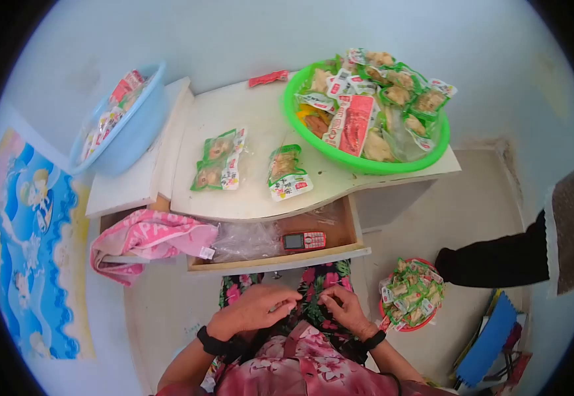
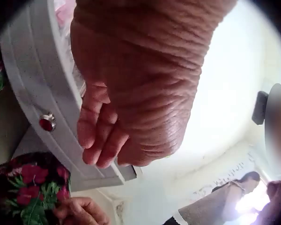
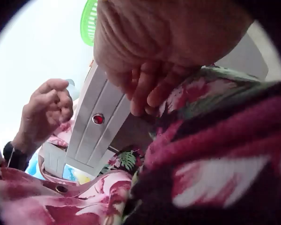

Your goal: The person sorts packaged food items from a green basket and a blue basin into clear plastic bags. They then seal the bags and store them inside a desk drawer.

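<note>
Holding nothing, my left hand point(image 1: 254, 310) and right hand point(image 1: 346, 310) hang above my lap with a gap between them, the fingers of both loosely bent, neither straight nor curled tight. Ahead of that gap, beyond the pulled-out drawer point(image 1: 336, 255) with its red phone point(image 1: 303, 241), a single packet point(image 1: 285, 165) lies on the white tabletop point(image 1: 254, 109). Farther to the left, ahead of my left hand and a little outward, lies a pair of packets point(image 1: 218, 160); whether they are joined I cannot tell.

To handle one well, I judge, I should lift a hand clear of the drawer front, pinch the flat printed end rather than squeeze the lumpy body, and keep my wrist away from the green basket point(image 1: 392, 167) ahead of my right hand, since the packets heaped above its rim could slide.

The single packet's long axis runs mostly away from me: its white printed end points toward my hands and slightly right, its green end away. The pair's white ends point right, so their long axes seem to run crosswise, one packet lying beyond the other.
</note>
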Available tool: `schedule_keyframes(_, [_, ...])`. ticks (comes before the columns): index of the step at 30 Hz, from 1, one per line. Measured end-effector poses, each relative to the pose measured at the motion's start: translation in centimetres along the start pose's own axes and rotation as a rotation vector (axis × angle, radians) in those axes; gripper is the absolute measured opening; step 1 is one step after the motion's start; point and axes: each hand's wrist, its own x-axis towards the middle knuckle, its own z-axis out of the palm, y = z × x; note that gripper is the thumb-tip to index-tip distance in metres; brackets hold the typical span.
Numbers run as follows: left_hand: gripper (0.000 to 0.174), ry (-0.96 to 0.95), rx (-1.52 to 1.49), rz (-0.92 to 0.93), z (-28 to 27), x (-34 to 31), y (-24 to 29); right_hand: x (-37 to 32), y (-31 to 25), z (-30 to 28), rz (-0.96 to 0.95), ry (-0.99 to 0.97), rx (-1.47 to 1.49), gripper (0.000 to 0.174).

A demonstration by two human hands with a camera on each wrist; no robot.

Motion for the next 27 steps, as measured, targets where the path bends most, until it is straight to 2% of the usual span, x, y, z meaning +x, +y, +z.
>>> schedule_keyframes(2, [0.018,0.155,0.105,0.087,-1.6,-0.3,1.9,-0.1,-0.3,0.8,-0.07,-0.008,-0.093,0.02])
schedule_keyframes(3, [0.018,0.261,0.066,0.097,-0.1,3.0,1.1,0.9,-1.0,-3.8,-0.009,0.008,-0.153,0.019])
schedule_keyframes(5, [0.017,0.394,0.104,0.041,-1.6,2.3,1.3,1.5,-3.0,-3.7,0.085,0.025,-0.12,0.018])
schedule_keyframes(6, [0.017,0.453,0.07,-0.025,-2.2,1.9,1.2,1.5,-2.6,-3.4,0.068,0.052,-0.106,0.015])
schedule_keyframes(9, [0.016,0.663,0.122,-0.117,-2.7,1.4,0.1,1.1,-0.2,-3.7,-0.193,0.19,-0.374,0.012])
schedule_keyframes(10, [0.016,0.763,0.147,-0.124,-2.8,1.4,-0.5,0.9,0.0,-3.7,-0.226,0.214,-0.411,0.01])
schedule_keyframes(13, [0.015,0.869,0.212,-0.225,-3.9,1.1,-1.9,0.8,0.4,-3.9,-0.245,0.296,-0.458,0.009])
schedule_keyframes(14, [0.019,0.846,0.169,-0.296,-4.4,0.9,-1.9,0.8,0.3,-3.9,-0.237,0.31,-0.47,0.009])
schedule_keyframes(20, [0.03,0.769,0.591,-0.201,-5.0,1.1,-4.7,1.3,0.8,-4.8,-0.219,0.427,-0.543,0.009])
schedule_keyframes(23, [0.033,0.515,0.28,-0.344,-4.6,0.2,-7.2,2.2,0.4,-3.6,-0.282,0.468,-0.52,0.005])
schedule_keyframes(24, [0.035,0.42,0.284,-0.368,-4.6,0.1,-7.2,2.4,0.4,-3.1,-0.309,0.459,-0.53,0.006])
schedule_keyframes(27, [0.035,0.371,0.229,-0.354,-5.0,-0.1,-7.3,3.0,0.5,-2.1,-0.363,0.429,-0.557,0.008])
